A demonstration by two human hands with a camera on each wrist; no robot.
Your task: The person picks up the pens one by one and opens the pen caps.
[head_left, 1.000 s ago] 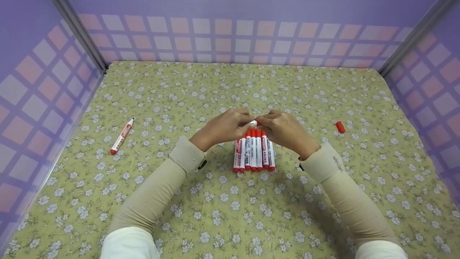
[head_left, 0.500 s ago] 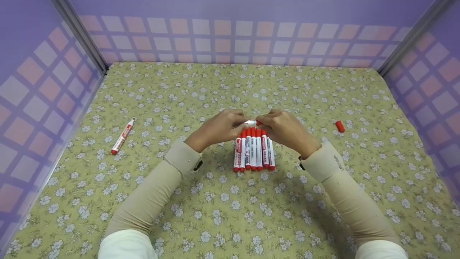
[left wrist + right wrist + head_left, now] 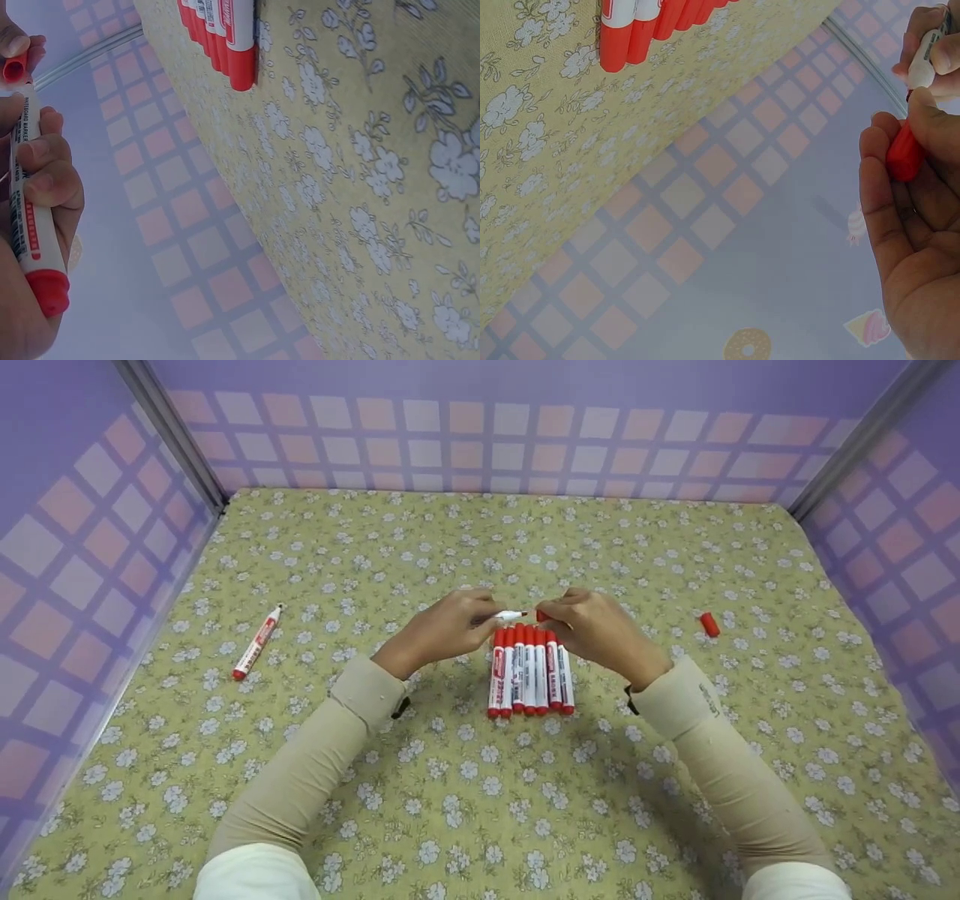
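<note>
My left hand [image 3: 448,628] grips the white barrel of a whiteboard marker [image 3: 43,225], its red end plug toward the palm. The bare tip of that marker points at my right hand [image 3: 596,634]. Thumb and fingers of the right hand pinch a red marker cap [image 3: 906,156], whose hollow mouth faces the tip in the left wrist view. A small gap separates tip and cap. Just below both hands in the head view, a row of several capped red markers [image 3: 530,675] lies side by side on the cloth, caps facing away from me.
An uncapped marker [image 3: 257,643] lies at the left on the flowered tablecloth [image 3: 450,810]. At the right lies a loose red cap [image 3: 709,624]. Purple checked panels [image 3: 480,427] wall the table at the back and both sides.
The left hand has drawn the marker leftward out of the red cap, baring its tip. My right hand keeps the cap in nearly the same spot.
</note>
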